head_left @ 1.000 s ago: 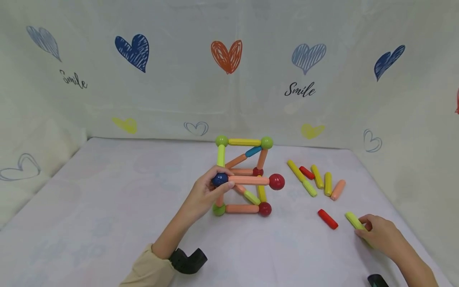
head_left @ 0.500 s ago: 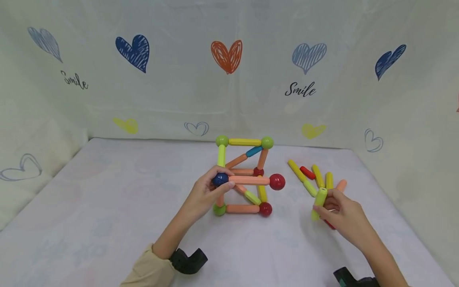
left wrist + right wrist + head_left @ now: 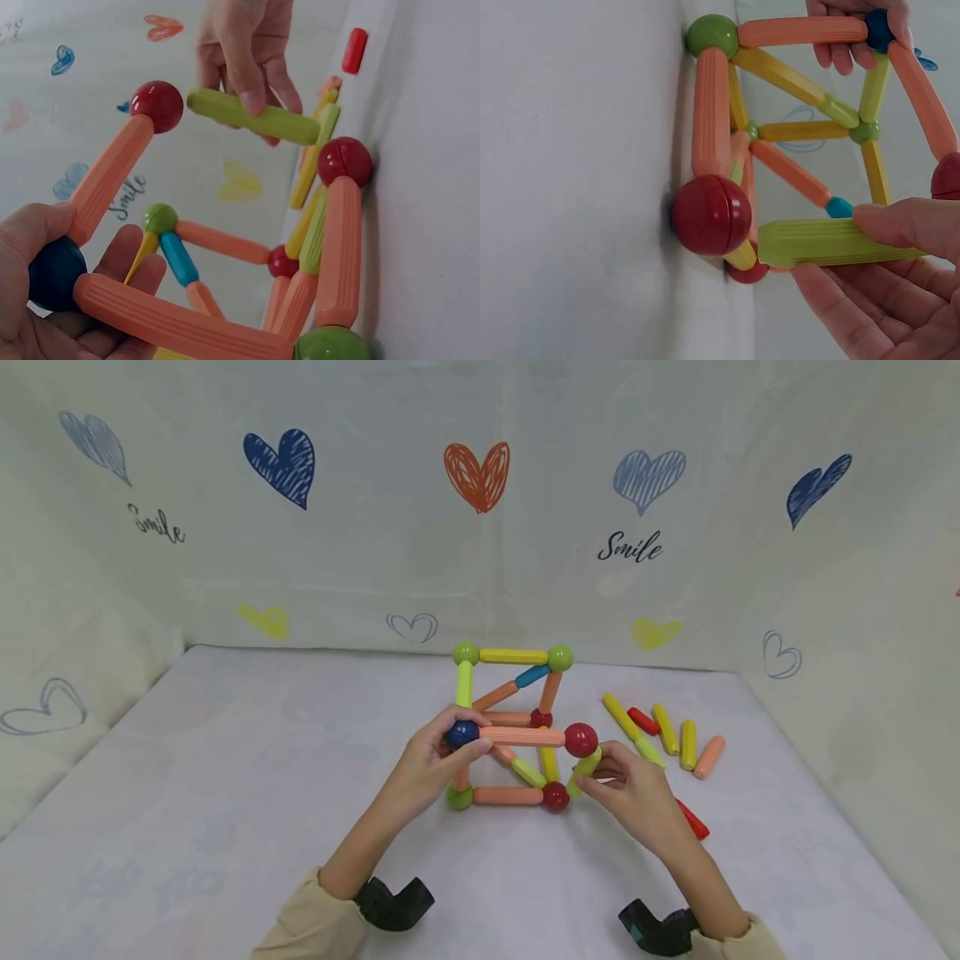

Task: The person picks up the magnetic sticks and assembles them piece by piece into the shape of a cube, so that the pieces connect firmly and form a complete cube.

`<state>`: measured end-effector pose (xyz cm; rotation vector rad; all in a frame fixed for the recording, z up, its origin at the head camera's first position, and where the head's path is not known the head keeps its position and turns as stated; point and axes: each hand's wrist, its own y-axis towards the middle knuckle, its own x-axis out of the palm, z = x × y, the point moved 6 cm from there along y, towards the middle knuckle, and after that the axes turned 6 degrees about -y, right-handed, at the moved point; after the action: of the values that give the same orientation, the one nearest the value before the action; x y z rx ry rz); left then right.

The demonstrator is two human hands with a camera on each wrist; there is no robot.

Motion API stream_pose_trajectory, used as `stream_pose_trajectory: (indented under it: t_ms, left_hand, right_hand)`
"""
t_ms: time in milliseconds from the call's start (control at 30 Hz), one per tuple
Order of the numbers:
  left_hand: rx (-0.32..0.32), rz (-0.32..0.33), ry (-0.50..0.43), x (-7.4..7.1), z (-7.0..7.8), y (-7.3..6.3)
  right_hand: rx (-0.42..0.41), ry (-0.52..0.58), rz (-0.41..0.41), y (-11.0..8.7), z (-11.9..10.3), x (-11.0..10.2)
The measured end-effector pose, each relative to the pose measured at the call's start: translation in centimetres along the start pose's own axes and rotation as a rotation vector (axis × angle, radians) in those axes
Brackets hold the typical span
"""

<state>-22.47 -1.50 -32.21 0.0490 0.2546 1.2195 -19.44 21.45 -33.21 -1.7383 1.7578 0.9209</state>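
Note:
My left hand point(image 3: 426, 767) grips a dark blue ball point(image 3: 462, 735) at the upper front-left corner of a frame of building sticks and balls. From that ball an orange stick point(image 3: 521, 737) runs right to a red ball point(image 3: 581, 740), held level in the air. Between thumb and fingers my right hand point(image 3: 636, 795) pinches a yellow-green stick point(image 3: 817, 241). It stands roughly upright at the frame's front right. One end is close to the upper red ball, the other close to the lower red ball point(image 3: 712, 215), which rests on the table.
Behind, the frame has green balls point(image 3: 560, 657), a yellow top stick point(image 3: 513, 656) and a diagonal with a blue piece point(image 3: 532, 676). Right of it lie several loose sticks, among them yellow point(image 3: 687, 745), orange point(image 3: 709, 757) and red point(image 3: 692, 820). A heart-printed curtain point(image 3: 360, 552) hangs behind the table.
My right hand has picked up the yellow-green stick from the table's right side, carried it left to the frame and turned it upright. My left hand keeps its hold on the blue ball.

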Motion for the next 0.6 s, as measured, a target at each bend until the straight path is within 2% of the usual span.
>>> stream_pose_trajectory:
  t_ms: [200, 600]
  left_hand:
    - [0.005, -0.002, -0.004, 0.1, 0.1, 0.1]
    - [-0.009, 0.013, 0.036, 0.1, -0.1, 0.0]
  right_hand:
    - [-0.01, 0.014, 0.005, 0.3, -0.1, 1.0]
    - [-0.03, -0.046, 0.012, 0.4, -0.7, 1.6]
